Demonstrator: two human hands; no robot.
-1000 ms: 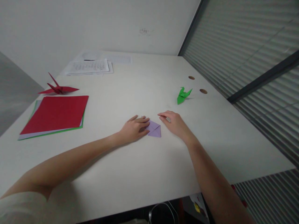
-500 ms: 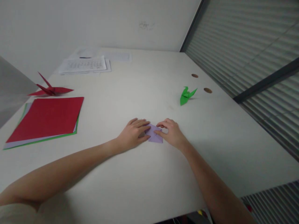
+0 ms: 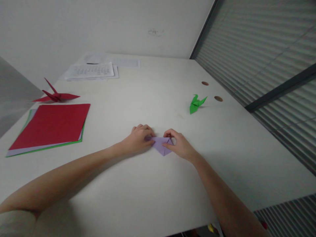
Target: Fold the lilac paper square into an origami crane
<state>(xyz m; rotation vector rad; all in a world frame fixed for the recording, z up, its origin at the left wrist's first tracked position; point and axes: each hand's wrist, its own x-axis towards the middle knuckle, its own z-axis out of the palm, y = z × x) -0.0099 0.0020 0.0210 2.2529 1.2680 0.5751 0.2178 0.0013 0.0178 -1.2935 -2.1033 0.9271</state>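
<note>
A small folded piece of purple origami paper [image 3: 161, 144] lies low over the white table, its point turned toward me and a crease line running across its right part. My left hand [image 3: 142, 138] pinches its left corner between thumb and curled fingers. On the other side, my right hand [image 3: 179, 144] grips the right part, the thumb on top of the paper and the index finger behind its far edge. The fingertips cover both ends of the paper.
A finished green paper crane [image 3: 197, 104] stands at the right, near two round holes [image 3: 218, 98] in the table [image 3: 138, 98]. To the left sit a red paper crane [image 3: 56, 96] and a stack of coloured sheets [image 3: 54, 125]. Printed papers [image 3: 92, 70] lie at the back.
The purple paper has turned, from a squarish shape lying flat to a point facing me with a straight far edge. My left hand has gone from lying over it to pinching its corner.
</note>
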